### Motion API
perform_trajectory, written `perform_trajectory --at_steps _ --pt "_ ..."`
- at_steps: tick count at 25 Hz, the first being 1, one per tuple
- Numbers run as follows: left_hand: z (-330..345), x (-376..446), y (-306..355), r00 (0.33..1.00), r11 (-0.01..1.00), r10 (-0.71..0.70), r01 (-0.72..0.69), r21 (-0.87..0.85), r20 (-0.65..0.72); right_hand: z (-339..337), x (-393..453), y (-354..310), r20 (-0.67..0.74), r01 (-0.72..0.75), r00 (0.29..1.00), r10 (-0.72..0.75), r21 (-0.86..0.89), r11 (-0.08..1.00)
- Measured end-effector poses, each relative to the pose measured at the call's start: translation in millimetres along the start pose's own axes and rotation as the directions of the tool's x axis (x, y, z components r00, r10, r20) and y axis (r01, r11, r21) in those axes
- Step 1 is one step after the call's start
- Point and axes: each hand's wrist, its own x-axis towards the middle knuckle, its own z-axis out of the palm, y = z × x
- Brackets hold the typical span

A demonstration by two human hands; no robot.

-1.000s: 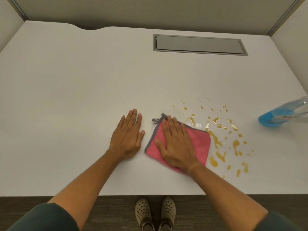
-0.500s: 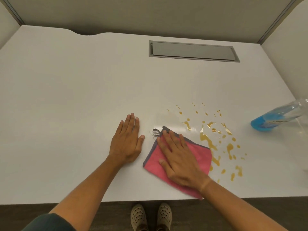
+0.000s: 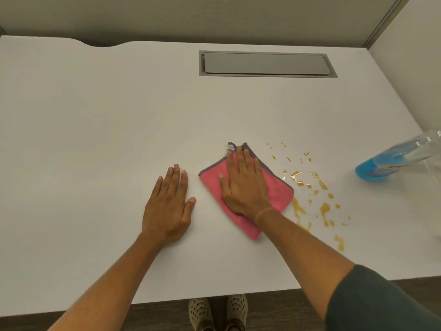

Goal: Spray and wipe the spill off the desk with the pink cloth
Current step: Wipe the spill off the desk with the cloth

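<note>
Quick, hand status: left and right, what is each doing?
Left hand: open, flat on the desk, holding nothing.
Right hand: open, fingers straight, pressing the pink cloth.

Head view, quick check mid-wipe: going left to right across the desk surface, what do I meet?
Left hand flat on the desk → pink cloth with the right hand pressing on it → amber spill → blue spray bottle at the right edge.

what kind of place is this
Probably an office cubicle: a white desk with a grey cable hatch set into its top, and partition walls closing it in.
</note>
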Motion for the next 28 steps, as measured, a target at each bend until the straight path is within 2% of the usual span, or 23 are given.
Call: perform_trajectory --at_steps 6,11,20,22,24,25,27,28 --pt "1.3 -1.7 -3.3 1.000 1.000 0.007 -0.007 -0.023 -0.008 -0.3 34.7 5.7 -0.076 -0.281 0.955 0.286 0.066 0.957" --pt "0.2 -2.0 -3.9 1.000 0.999 -0.006 0.006 -0.038 0.011 -4.5 49.7 18.3 -0.071 -0.418 0.902 0.426 0.104 0.902" --pt "-1.5 -0.5 -5.0 1.000 0.999 -0.007 0.008 -0.039 0.025 -19.1 36.6 65.0 -0.044 -0.660 0.742 0.669 0.132 0.740" --pt "-0.9 -0.6 -4.9 1.000 0.999 -0.008 0.009 -0.035 0.027 -25.9 26.7 73.9 -0.065 -0.622 0.770 0.635 0.146 0.769" --pt "-0.7 0.6 -5.1 1.000 0.999 -0.014 0.014 -0.036 0.016 -26.0 14.5 82.0 -0.181 -0.417 0.887 0.424 0.078 0.905" --pt "-0.8 1.3 -4.5 1.000 0.999 -0.012 0.012 -0.034 0.014 -26.5 10.4 87.3 -0.176 -0.285 0.941 0.289 0.046 0.957" --pt "-0.9 1.7 -3.2 1.000 1.000 -0.006 0.007 -0.028 0.012 -29.3 11.2 102.5 -0.040 -0.100 0.994 0.100 0.007 0.995" --pt "-0.8 1.4 -3.2 1.000 0.999 -0.007 0.008 -0.032 0.011 -30.5 13.6 109.8 0.023 -0.061 0.998 0.062 -0.020 0.998"
